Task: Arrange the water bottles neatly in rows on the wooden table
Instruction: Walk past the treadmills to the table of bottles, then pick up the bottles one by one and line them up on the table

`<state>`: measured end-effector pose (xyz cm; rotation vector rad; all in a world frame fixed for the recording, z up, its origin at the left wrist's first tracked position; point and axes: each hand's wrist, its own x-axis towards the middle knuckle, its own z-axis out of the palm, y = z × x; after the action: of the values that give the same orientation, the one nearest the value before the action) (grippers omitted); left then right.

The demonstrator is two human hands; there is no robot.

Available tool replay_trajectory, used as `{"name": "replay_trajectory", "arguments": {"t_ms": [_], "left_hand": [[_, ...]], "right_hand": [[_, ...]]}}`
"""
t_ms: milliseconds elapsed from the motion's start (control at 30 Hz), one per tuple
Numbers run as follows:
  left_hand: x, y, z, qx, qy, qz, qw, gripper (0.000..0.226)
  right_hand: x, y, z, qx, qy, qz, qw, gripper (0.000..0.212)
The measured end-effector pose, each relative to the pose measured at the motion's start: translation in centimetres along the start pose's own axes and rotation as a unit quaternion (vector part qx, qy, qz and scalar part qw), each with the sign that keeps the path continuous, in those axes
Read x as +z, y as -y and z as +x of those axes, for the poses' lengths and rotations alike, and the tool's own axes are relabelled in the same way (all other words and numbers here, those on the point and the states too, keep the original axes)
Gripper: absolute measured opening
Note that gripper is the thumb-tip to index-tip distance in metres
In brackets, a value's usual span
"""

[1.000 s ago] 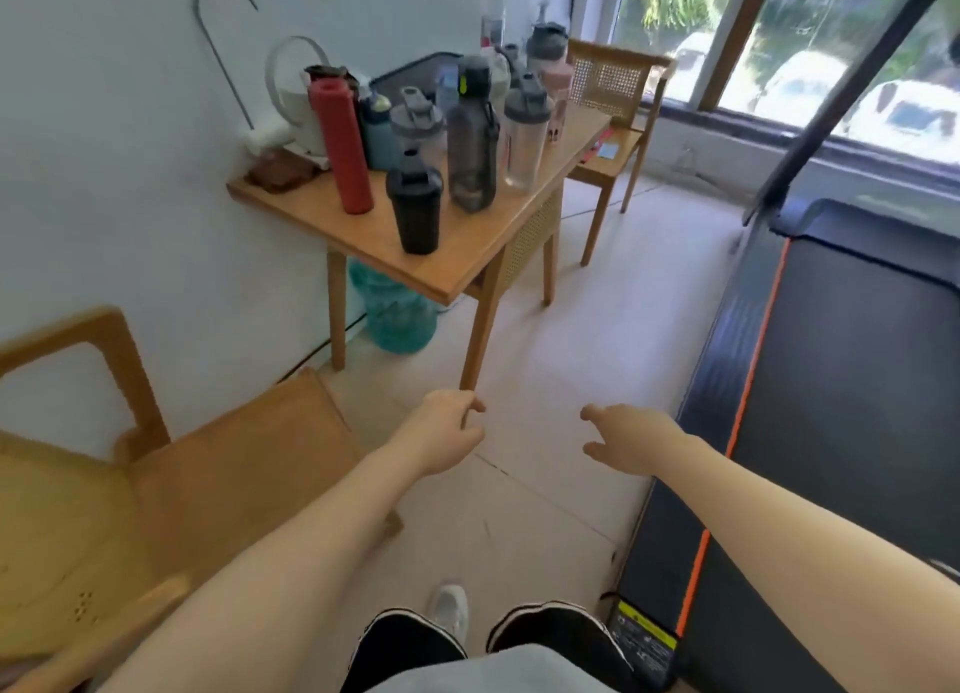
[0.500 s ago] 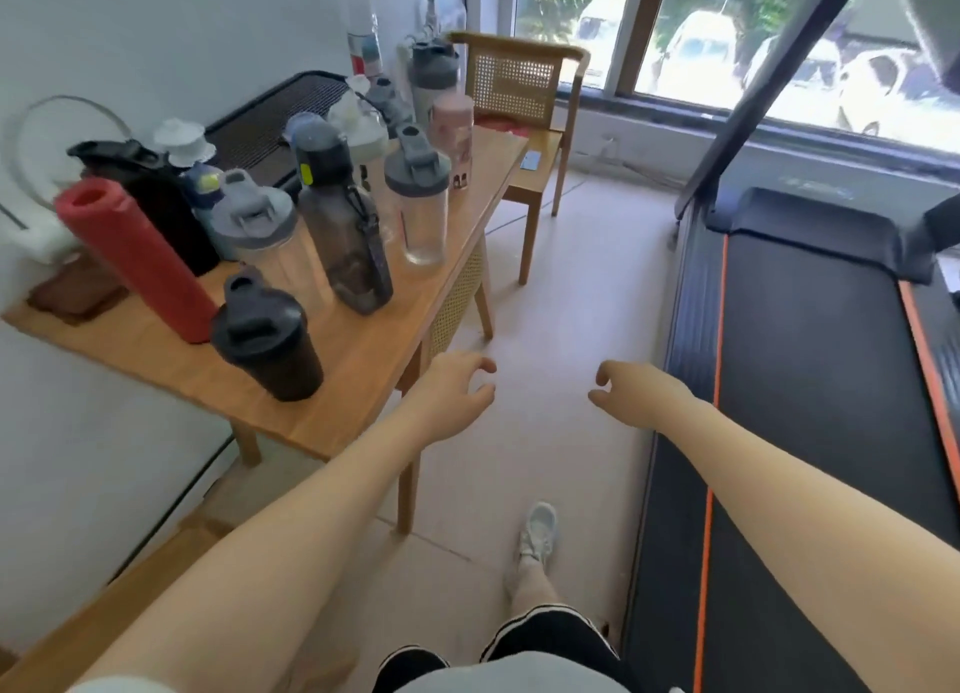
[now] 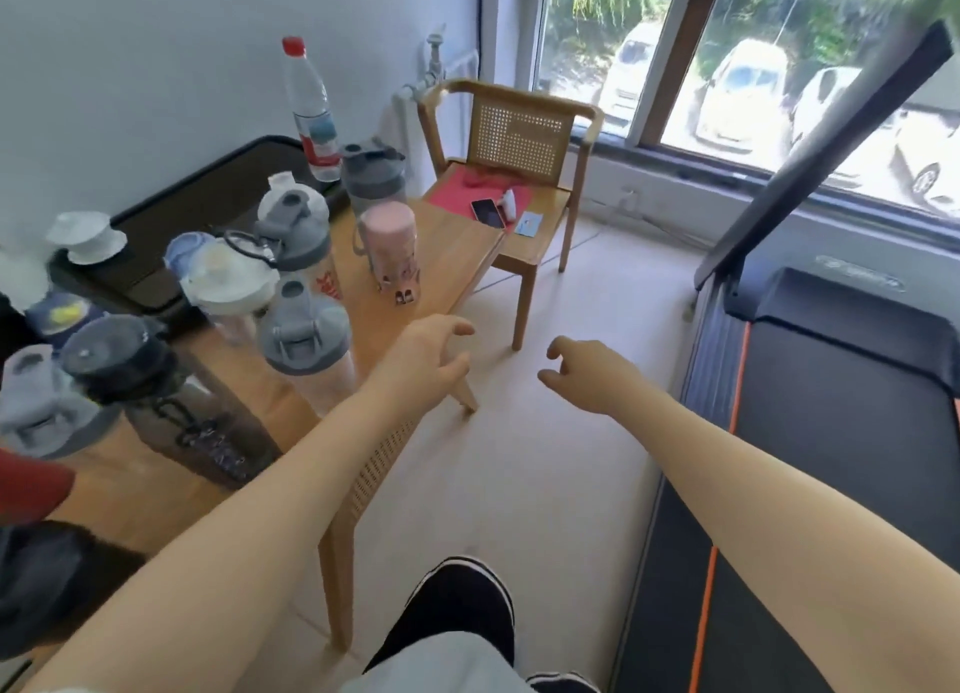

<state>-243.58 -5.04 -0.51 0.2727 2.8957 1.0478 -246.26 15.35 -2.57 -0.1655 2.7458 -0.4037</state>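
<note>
Head view. Vs. 1 s ago the person has closed in: wooden surface now lies just beside the left forearm, bottles w/in reach; approach looks done, sorting not begun. Left hand hovers over the surface edge, fingers loosely curled, empty; right hand over the floor, same. Bottles stand clustered, unaligned, long axes upright, lids up: pink bottle apart near the far end, grey-lid shaker nearest the left hand, red-cap PET bottle by the wall.
</note>
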Motion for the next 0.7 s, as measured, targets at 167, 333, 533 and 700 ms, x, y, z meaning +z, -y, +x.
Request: {"name": "replay_trajectory", "arguments": {"t_ms": [167,333,533,700], "left_hand": [[1.0,-0.7,8.3,0.002,-0.012,0.0,1.0,0.034],[2.3,-0.7,16.4,0.004,-0.042,-0.011,0.999,0.033],[1.1,-0.8,25.7,-0.008,-0.081,-0.013,0.997,0.032],[-1.3,-1.5,28.6,-0.001,-0.159,-0.024,0.987,0.038]], "right_hand": [[-3.0,-3.0,6.2,0.008,-0.002,0.028,1.0,0.036],[-7.0,-5.2,14.3,-0.017,0.02,0.002,1.0,0.037],[-12.5,-4.8,24.3,-0.096,0.043,-0.018,0.994,0.041],[-14.5,-2.4,30.2,-0.199,0.016,0.023,0.98,0.033]]}}
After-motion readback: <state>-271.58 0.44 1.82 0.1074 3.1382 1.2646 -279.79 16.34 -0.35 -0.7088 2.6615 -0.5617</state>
